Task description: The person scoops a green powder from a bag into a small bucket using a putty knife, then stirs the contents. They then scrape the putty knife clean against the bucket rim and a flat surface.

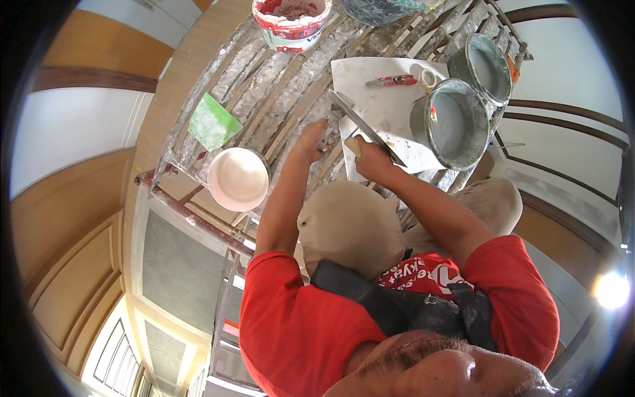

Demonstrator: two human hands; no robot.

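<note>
My right hand (374, 162) is closed around the wooden handle of a plastering trowel (370, 129), its long metal blade slanting over the edge of a white sheet (390, 109). Just left of the blade, my left hand (313, 140) is curled and smeared with grey; whatever its fingers hold is too small to make out. A red utility knife (391, 81) lies on the sheet, beside a small white ring (428, 79) like a tape roll. Two dark green buckets (418, 122) with greyish liquid stand at the sheet's right edge.
I am on a platform of plaster-caked wooden slats (264, 86). On it are a white-red bucket (291, 40) of pinkish material, a dusty green block (213, 122) and a pale round tub (238, 178). A rusty pipe (192, 215) edges the left side, with a drop below.
</note>
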